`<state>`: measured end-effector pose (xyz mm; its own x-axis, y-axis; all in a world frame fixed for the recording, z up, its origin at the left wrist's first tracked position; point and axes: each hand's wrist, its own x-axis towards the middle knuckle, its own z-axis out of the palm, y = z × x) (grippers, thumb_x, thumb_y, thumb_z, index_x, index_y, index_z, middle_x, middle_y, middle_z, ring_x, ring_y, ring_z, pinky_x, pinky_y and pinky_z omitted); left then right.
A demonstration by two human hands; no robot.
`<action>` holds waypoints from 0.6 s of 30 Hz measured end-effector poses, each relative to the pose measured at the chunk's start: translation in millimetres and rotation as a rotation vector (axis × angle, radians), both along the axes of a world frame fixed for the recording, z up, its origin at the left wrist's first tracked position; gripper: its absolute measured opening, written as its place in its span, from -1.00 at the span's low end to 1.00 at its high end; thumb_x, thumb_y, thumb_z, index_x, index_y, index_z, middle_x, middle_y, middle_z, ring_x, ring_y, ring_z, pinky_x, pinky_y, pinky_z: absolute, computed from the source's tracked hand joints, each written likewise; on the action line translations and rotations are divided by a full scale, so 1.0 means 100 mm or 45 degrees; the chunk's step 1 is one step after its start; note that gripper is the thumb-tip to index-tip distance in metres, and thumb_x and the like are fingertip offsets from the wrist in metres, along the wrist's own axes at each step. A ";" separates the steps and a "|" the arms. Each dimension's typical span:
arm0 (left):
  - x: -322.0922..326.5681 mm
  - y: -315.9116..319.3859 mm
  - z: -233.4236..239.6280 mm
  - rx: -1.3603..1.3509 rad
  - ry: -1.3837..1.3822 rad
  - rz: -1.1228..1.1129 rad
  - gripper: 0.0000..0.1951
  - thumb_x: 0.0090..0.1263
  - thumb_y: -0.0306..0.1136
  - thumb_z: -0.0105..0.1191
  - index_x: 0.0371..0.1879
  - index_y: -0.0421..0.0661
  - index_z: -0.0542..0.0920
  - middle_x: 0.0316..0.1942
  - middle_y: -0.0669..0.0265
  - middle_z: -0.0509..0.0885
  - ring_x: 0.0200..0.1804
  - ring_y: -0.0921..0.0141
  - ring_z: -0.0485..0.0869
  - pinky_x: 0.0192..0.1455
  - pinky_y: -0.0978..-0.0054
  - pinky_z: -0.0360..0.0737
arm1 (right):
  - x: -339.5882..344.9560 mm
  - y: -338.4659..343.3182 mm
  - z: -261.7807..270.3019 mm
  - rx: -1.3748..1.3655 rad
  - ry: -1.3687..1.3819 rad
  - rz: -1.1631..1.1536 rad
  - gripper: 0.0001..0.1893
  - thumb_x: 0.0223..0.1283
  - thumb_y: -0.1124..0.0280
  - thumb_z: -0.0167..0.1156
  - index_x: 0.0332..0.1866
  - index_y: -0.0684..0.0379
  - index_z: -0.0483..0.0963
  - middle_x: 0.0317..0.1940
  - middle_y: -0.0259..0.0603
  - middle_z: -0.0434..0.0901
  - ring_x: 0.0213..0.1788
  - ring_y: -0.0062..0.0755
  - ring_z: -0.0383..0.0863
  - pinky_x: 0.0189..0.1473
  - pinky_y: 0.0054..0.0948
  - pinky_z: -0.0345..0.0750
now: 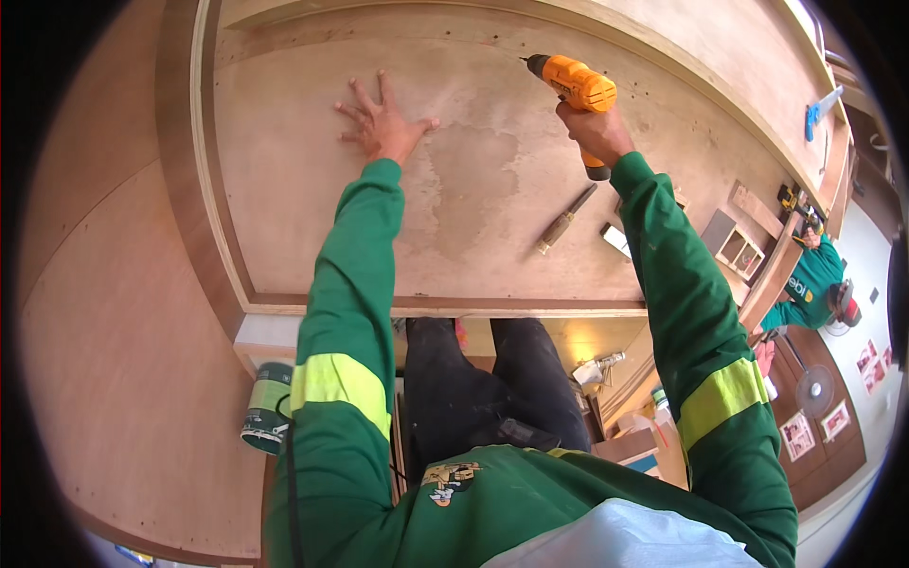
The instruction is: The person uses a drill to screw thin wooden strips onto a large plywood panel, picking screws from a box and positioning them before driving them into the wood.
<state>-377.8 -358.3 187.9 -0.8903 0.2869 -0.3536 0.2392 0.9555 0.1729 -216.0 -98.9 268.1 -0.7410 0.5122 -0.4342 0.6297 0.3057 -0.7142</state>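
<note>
My left hand (387, 128) rests with its fingers spread on a large plywood panel (305, 213), left of a stained patch. In my right hand (598, 131) is an orange cordless drill (579, 82), gripped by its handle, its chuck and thin bit pointing to the upper left over the panel's far part. A chisel (564, 224) with a worn handle lies on the panel below the drill. Beside it is a small white and black object (615, 239), partly hidden by my right sleeve. Small holes or screw marks dot the panel along its far side.
Raised wooden edging (454, 307) borders the panel. To the right lie wood offcuts (756, 207), a small wooden frame (740, 253) and a blue-handled handsaw (817, 117). A co-worker (813, 284) in green holds a drill there. A paint can (267, 408) stands at lower left.
</note>
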 end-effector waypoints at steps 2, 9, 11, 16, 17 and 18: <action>-0.05 0.03 0.09 -0.049 -0.102 0.019 0.33 -0.07 0.20 0.57 0.70 0.35 -0.05 0.72 0.09 -0.36 0.64 -0.41 -0.30 0.39 -0.66 0.16 | -0.02 0.01 0.04 0.015 -0.056 0.012 -0.66 0.21 0.39 0.19 0.09 0.22 0.56 -0.29 -0.12 0.69 -0.26 -0.23 0.67 -0.11 -0.29 0.63; -0.09 0.10 0.11 -0.089 -0.082 0.022 0.34 -0.10 0.29 0.54 0.70 0.43 -0.05 0.73 0.09 -0.36 0.63 -0.41 -0.27 0.37 -0.68 0.16 | -0.14 0.07 0.12 0.119 -0.186 0.094 -0.70 0.22 0.33 0.24 0.01 0.22 0.60 -0.28 -0.04 0.72 -0.23 -0.12 0.72 -0.08 -0.25 0.64; -0.09 0.09 0.06 -0.086 -0.086 0.011 0.33 -0.09 0.28 0.54 0.70 0.41 -0.05 0.73 0.07 -0.36 0.63 -0.43 -0.26 0.36 -0.68 0.17 | -0.16 0.09 0.10 0.149 -0.215 0.114 -0.71 0.22 0.31 0.26 -0.02 0.22 0.61 -0.29 -0.01 0.72 -0.23 -0.07 0.72 -0.09 -0.23 0.64; -0.09 0.09 0.02 -0.070 -0.077 0.005 0.31 -0.06 0.23 0.54 0.70 0.33 -0.04 0.72 0.00 -0.34 0.60 -0.48 -0.24 0.32 -0.71 0.17 | -0.17 0.12 0.04 0.181 -0.244 0.167 -0.73 0.22 0.27 0.30 -0.10 0.23 0.62 -0.33 0.01 0.72 -0.28 -0.01 0.72 -0.12 -0.20 0.64; -0.09 0.09 0.03 -0.062 -0.082 0.006 0.31 -0.06 0.23 0.54 0.70 0.33 -0.04 0.72 -0.01 -0.34 0.60 -0.49 -0.25 0.31 -0.72 0.17 | -0.17 0.14 0.04 0.193 -0.249 0.167 -0.73 0.21 0.26 0.30 -0.11 0.23 0.63 -0.34 0.01 0.72 -0.29 -0.02 0.72 -0.12 -0.20 0.64; -0.09 0.09 0.04 -0.064 -0.090 0.006 0.32 -0.06 0.23 0.55 0.70 0.32 -0.04 0.71 -0.02 -0.34 0.60 -0.49 -0.25 0.31 -0.73 0.17 | -0.17 0.14 0.02 0.195 -0.256 0.169 -0.74 0.21 0.26 0.30 -0.12 0.23 0.63 -0.35 0.01 0.72 -0.30 -0.02 0.71 -0.13 -0.20 0.64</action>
<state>-386.8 -349.3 191.5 -0.8638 0.2630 -0.4297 0.2233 0.9645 0.1413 -233.4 -85.4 270.6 -0.7127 0.4877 -0.5042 0.7014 0.4897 -0.5179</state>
